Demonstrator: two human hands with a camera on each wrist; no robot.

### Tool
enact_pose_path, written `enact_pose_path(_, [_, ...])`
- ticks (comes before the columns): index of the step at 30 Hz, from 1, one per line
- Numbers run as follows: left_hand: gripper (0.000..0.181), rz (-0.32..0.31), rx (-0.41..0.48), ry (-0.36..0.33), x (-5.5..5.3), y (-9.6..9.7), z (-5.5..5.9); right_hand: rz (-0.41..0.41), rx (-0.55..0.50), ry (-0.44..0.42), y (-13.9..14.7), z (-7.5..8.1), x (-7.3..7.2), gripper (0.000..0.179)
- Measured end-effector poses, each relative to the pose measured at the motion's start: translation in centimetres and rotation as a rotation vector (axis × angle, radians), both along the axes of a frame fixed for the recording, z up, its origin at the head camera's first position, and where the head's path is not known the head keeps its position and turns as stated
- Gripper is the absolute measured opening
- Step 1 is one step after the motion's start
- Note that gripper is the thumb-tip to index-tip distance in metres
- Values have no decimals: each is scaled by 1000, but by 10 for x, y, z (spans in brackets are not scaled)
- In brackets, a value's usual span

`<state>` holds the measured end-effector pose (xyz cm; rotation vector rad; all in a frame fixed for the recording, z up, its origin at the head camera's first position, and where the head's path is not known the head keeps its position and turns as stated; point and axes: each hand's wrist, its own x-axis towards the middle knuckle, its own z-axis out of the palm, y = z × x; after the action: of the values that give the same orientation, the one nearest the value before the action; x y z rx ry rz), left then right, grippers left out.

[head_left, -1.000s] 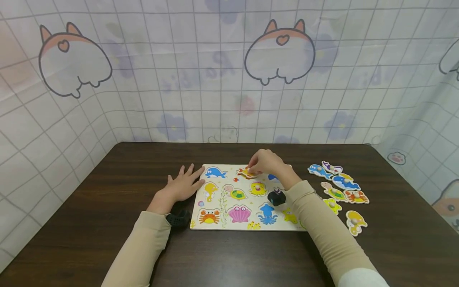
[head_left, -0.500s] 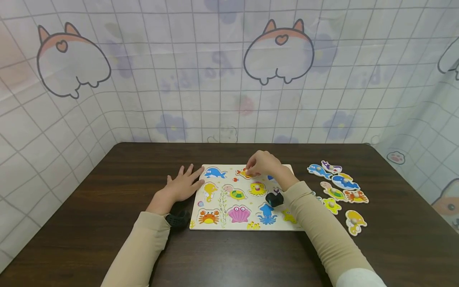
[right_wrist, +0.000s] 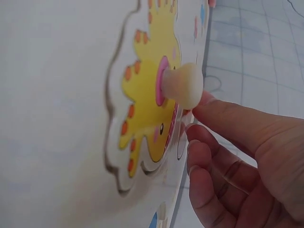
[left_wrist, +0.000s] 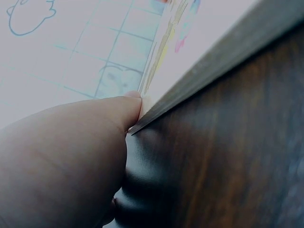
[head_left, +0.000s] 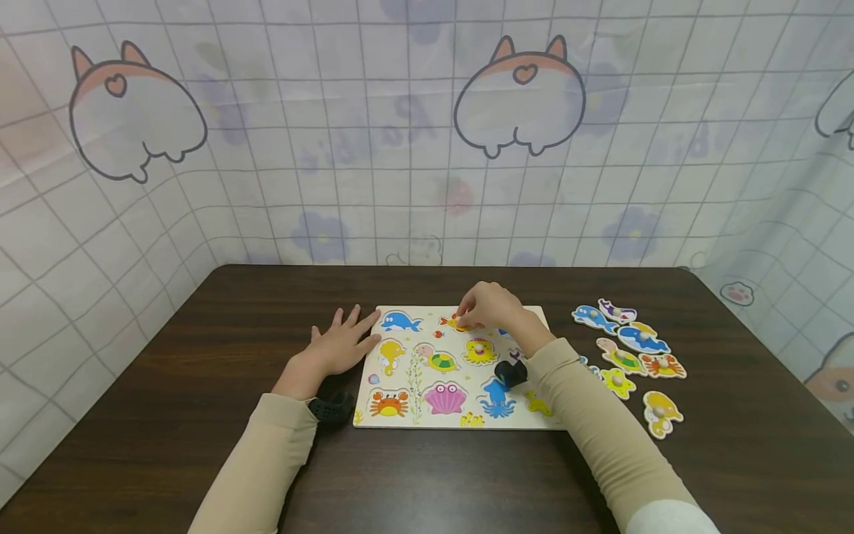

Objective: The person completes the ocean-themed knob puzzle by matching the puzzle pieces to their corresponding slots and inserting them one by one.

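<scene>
A pale puzzle board (head_left: 467, 375) with printed sea animals lies on the dark table. My right hand (head_left: 495, 305) is at the board's top middle, its thumb and fingertips pinching an orange-yellow fish piece (head_left: 448, 321) over the fish picture; the hand covers most of that piece. Just below it, a yellow octopus piece (right_wrist: 147, 109) with a round pale knob sits in its recess, the right hand's fingers passing behind the knob in the right wrist view. My left hand (head_left: 330, 352) lies spread at the board's upper left edge, thumb (left_wrist: 128, 108) touching the edge.
Right of the board lie loose knobbed pieces: dolphin (head_left: 594, 319), purple-and-white piece (head_left: 617, 311), whale (head_left: 642, 340), turtle (head_left: 620, 357), crab (head_left: 663, 366), starfish (head_left: 617, 383) and seahorse (head_left: 662, 414). A patterned cloth (head_left: 414, 185) hangs behind the table (head_left: 427, 482).
The fish piece, tilted a second ago, has come down level with its printed spot. My right hand has lowered slightly with it. The left hand stays in place.
</scene>
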<state>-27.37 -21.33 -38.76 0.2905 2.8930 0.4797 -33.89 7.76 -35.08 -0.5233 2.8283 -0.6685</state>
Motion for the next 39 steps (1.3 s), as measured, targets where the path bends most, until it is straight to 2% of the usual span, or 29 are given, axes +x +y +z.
enact_pose_path(10, [65, -4, 12, -3, 2, -1, -6, 0, 22, 0, 0, 1, 1, 20])
enact_pose_path(19, [65, 1, 5, -4, 0, -1, -2, -8, -38, 68, 17, 19, 9, 16])
enact_pose_path(29, [65, -5, 0, 7, 0, 1, -1, 56, -75, 150, 38, 34, 26, 18])
enact_pose_path(39, [66, -2, 13, 4, 0, 0, -1, 81, -84, 118, 67, 41, 36, 21])
